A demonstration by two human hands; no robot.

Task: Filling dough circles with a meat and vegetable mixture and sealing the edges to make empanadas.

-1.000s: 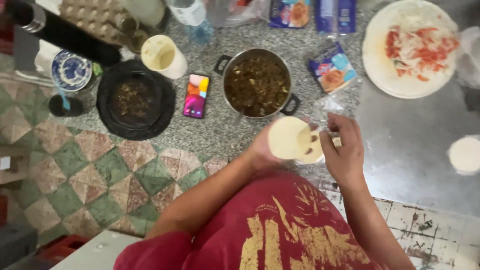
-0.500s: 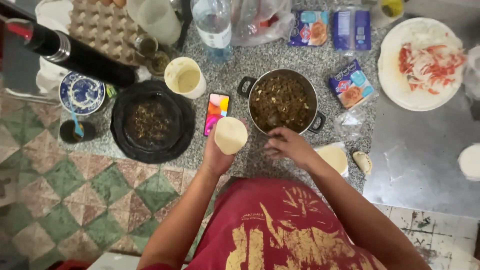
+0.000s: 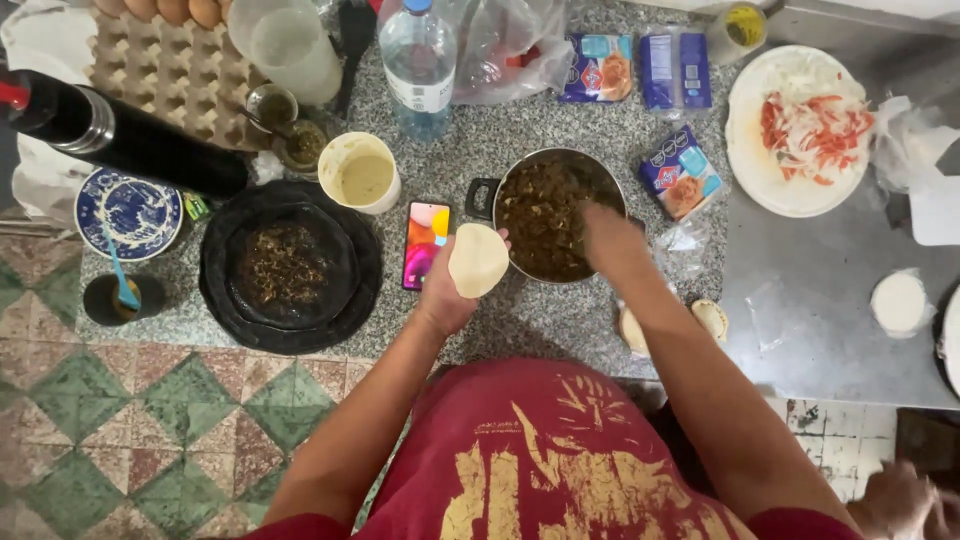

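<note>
Head view: pot (image 3: 548,215) holds dark filling; left hand (image 3: 452,285) cradles dough disc (image 3: 478,259).

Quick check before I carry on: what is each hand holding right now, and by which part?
The left hand holds a round dough disc, resting flat on its palm and fingers. The right hand reaches into the pot of dark filling; whether it grips anything cannot be told.
</note>
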